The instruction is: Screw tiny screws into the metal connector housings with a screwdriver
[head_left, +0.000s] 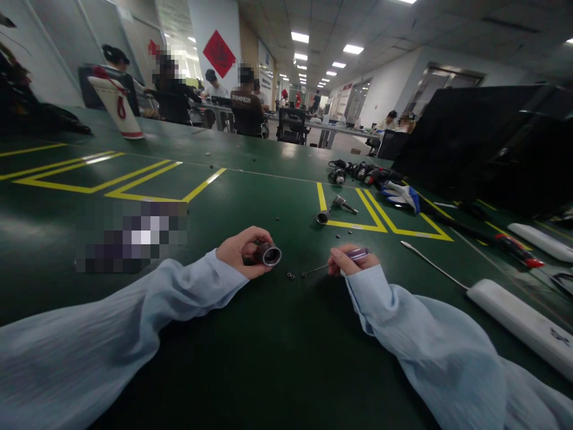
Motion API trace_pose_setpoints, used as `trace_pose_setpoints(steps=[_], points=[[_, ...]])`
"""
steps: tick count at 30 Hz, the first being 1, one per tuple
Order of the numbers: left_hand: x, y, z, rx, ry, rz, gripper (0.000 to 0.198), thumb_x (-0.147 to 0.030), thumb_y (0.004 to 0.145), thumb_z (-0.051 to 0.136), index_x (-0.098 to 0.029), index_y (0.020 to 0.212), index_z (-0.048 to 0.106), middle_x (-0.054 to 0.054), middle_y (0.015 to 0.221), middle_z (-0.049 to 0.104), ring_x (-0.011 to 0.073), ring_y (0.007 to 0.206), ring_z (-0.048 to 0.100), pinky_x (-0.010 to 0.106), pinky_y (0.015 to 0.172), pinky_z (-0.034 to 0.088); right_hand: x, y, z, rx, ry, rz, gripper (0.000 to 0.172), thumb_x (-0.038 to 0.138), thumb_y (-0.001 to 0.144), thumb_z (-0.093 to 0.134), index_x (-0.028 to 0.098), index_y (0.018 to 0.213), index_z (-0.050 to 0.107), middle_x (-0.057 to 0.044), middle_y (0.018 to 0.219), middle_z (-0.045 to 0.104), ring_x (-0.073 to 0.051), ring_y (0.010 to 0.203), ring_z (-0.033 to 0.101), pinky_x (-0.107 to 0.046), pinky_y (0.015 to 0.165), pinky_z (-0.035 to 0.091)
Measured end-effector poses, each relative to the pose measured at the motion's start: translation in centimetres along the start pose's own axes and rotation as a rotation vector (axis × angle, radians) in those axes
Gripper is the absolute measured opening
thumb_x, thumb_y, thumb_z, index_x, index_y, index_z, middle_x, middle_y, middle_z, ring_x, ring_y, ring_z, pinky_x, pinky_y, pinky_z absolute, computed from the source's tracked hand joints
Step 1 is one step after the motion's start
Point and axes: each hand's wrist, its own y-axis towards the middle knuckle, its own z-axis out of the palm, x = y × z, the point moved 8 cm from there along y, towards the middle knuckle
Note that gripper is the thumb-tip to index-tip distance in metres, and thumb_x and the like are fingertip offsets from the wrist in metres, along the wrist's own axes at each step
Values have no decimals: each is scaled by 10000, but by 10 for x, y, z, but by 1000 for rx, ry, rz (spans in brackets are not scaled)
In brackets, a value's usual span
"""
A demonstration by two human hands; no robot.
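Centre of frame: my left hand [242,254] is curled around a short metal cylinder [270,254], its open end facing right, low over the green table [277,358]. My right hand [351,263] pinches a purple-handled screwdriver [358,254]. The tip points left toward the cylinder but stays apart from it. Two small rings [290,276] lie between the hands (just left of the tip). Farther up is a metal fitting [322,217]. Beyond it, to the right, are gloves [400,194].

Green table [286,358] with yellow lines [143,179]; white walls [385,89]; ceiling light panels [353,49]; red diamond poster [219,54].
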Motion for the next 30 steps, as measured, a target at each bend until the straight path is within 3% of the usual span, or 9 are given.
trace_pose_setpoints(steps=[5,10,15,19,23,30], points=[[6,4,-5,-63,-122,-37,407,-130,575,638,-112,970,540,66,872,635,193,829,631,373,800,500,-6,1,-3,9,24,136,302,384,663,605,159,475,530,38,351,488,-69,338,457,-188,374,358],[23,9,-16,-121,-176,-161,482,-108,525,646,-102,997,550,74,832,665,219,832,633,443,857,459,-10,1,11,111,256,126,251,376,675,616,156,559,585,10,438,577,-89,409,524,-206,419,438],[26,12,-14,-109,-225,-193,513,-92,516,627,-99,1022,545,87,874,663,224,868,623,453,884,430,3,-6,23,195,282,-32,160,334,701,610,175,705,625,-15,638,661,-116,582,614,-248,573,510],[22,11,-3,-115,-259,-179,497,-119,523,646,-101,1009,545,80,865,659,215,854,627,429,868,443,14,-14,33,240,50,-168,141,301,721,585,180,769,641,-41,746,664,-126,636,613,-259,593,503],[16,8,9,-107,-267,-152,447,-145,547,641,-100,982,548,80,847,659,210,830,634,413,853,457,28,-20,38,245,-132,-401,133,256,738,551,183,807,638,-50,784,652,-141,694,605,-289,657,490],[17,7,10,-167,-195,-142,340,-182,577,639,-110,902,566,61,768,663,219,792,646,391,792,504,44,-34,47,248,-334,-692,144,183,763,508,201,868,605,-55,824,663,-145,786,605,-294,725,477]])
